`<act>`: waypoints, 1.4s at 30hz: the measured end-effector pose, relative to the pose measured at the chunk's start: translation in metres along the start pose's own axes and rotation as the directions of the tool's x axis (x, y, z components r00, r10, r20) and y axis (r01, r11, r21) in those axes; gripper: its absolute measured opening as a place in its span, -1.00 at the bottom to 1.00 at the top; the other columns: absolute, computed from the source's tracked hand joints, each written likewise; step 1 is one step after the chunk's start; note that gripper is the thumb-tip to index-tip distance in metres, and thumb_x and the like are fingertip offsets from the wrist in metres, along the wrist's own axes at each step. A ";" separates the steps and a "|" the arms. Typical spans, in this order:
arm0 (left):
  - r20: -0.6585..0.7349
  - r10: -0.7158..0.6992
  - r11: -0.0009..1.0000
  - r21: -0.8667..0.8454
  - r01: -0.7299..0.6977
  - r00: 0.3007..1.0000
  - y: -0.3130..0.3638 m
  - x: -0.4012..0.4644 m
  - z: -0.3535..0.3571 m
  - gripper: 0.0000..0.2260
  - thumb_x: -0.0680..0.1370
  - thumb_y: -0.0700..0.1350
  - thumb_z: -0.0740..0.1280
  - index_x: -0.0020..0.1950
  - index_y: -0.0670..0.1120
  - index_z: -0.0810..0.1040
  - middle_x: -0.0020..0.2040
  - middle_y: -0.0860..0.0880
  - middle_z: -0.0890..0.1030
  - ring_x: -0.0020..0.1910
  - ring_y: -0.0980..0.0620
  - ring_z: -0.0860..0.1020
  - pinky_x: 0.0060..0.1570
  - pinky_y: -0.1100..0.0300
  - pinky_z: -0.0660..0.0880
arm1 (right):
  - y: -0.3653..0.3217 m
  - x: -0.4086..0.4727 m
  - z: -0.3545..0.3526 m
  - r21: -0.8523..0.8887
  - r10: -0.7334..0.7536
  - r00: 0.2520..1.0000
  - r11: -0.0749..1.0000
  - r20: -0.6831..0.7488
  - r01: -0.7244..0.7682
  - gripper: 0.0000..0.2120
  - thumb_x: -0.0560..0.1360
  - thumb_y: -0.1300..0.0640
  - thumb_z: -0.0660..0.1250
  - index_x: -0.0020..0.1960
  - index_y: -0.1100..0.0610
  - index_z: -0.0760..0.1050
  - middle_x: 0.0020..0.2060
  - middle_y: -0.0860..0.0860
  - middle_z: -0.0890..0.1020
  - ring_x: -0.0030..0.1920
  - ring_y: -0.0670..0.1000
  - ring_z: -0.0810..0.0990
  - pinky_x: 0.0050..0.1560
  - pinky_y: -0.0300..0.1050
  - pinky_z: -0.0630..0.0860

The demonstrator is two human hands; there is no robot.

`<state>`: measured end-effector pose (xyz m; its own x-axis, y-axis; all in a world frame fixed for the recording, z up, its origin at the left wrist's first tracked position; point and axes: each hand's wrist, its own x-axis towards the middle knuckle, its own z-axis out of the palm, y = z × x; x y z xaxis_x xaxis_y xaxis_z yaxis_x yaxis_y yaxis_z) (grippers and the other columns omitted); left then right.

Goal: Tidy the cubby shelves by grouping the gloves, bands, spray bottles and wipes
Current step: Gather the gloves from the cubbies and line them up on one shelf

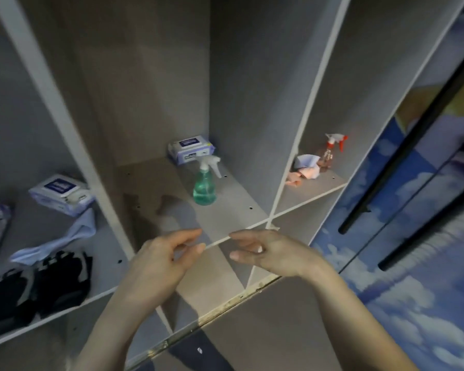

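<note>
In the left cubby, black gloves (38, 285) lay limp beside a soft pale cloth (62, 239), with flat wipes packs (62, 194) behind; such soft, light things would likely be best pinched or scooped. In the middle cubby stood a green spray bottle (204, 183), probably rigid, slick and liquid-heavy, best gripped at the neck. A red-trigger spray bottle (330, 149) was seen in the right cubby. The left hand (166, 261) and right hand (273, 253) were held near each other, loosely curled, holding nothing.

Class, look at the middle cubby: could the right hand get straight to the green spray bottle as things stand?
Probably yes. The right hand holds nothing and hovers at the cubby's front edge; the shelf between it and the green spray bottle looks bare.
</note>
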<state>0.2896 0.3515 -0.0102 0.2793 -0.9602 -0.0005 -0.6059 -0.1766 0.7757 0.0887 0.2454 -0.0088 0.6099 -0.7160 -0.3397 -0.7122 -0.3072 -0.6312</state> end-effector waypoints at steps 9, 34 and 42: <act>0.037 0.037 0.999 0.032 -0.038 0.999 0.105 0.047 0.134 -0.75 0.52 0.04 0.37 0.19 0.12 0.60 0.02 0.19 0.62 -0.05 0.22 0.57 0.05 0.19 0.49 | 0.135 -0.066 -0.120 -0.112 0.069 0.990 0.990 -0.121 -0.082 -0.58 0.52 -0.22 0.26 0.35 -0.20 0.41 0.25 -0.11 0.56 0.22 -0.09 0.53 0.29 -0.06 0.42; 0.123 -0.084 0.996 0.036 0.080 0.989 0.146 0.241 0.288 -0.68 0.57 0.04 0.30 0.32 0.07 0.51 0.30 0.03 0.53 0.15 0.07 0.56 0.18 0.13 0.48 | 0.269 0.072 -0.259 -0.164 -0.014 1.000 0.986 -0.024 0.010 -0.59 0.53 -0.16 0.28 0.35 -0.14 0.42 0.24 -0.15 0.57 0.18 -0.16 0.54 0.05 -0.32 0.52; 0.141 -0.178 0.972 0.181 0.152 0.974 0.126 0.288 0.312 -0.66 0.56 0.08 0.29 0.32 0.06 0.51 0.33 0.01 0.50 0.23 0.00 0.53 0.21 0.14 0.44 | 0.286 0.145 -0.270 -0.193 -0.050 0.996 0.979 0.069 0.062 -0.63 0.56 -0.05 0.28 0.35 -0.07 0.44 0.31 -0.13 0.52 0.29 -0.09 0.50 0.28 -0.10 0.44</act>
<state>0.0614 -0.0150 -0.1090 0.2750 -0.9342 -0.2275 -0.6811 -0.3562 0.6397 -0.1203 -0.1153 -0.0500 0.6669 -0.6552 -0.3550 -0.7266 -0.4660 -0.5048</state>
